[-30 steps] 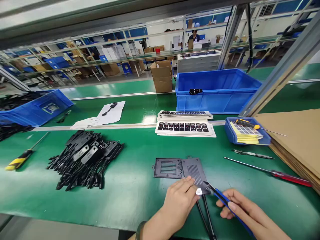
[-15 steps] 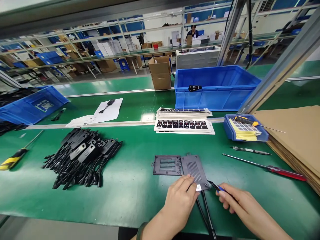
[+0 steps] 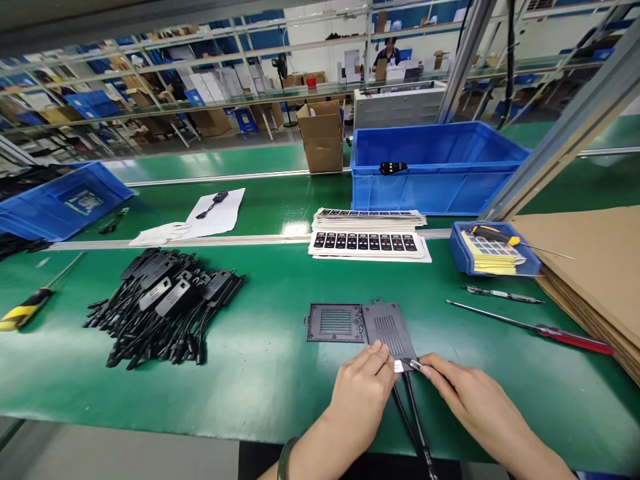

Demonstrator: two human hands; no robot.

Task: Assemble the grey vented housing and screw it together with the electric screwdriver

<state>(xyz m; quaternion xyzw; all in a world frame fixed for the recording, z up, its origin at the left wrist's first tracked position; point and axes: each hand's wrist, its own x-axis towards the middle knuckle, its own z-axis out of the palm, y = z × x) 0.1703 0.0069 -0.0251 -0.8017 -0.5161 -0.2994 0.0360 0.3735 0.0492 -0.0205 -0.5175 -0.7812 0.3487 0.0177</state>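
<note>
Your left hand (image 3: pixel 363 392) presses the vented case (image 3: pixel 384 325), finger grip unclear; your right hand (image 3: pixel 467 392) grasps a knife (image 3: pixel 415 365) at the case's near edge; slipping could cut left fingers.

The person's left hand (image 3: pixel 363 393) and right hand (image 3: pixel 467 390) were both bare, as were the left forearm (image 3: pixel 323 443) and right forearm (image 3: pixel 525 443) over their visible lengths. A smooth, narrow, rounded, dark green bangle (image 3: pixel 285 461), partly visible, encircled the left forearm; its material was indeterminable.
</note>
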